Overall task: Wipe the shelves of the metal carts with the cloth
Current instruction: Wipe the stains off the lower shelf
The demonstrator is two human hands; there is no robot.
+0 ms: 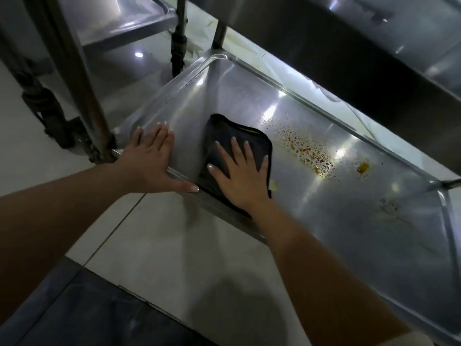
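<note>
Steel shelf (324, 208): dark cloth (224, 136) flat under right hand (239, 176).

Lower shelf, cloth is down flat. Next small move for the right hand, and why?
Probably slide the right hand, pressing flat on the folded dark cloth, to the right along the steel lower shelf into the orange-brown speckled stains. The cloth lies just left of them, and they look unwiped. The left hand rests flat on the shelf's rim and can stay as a brace.
</note>
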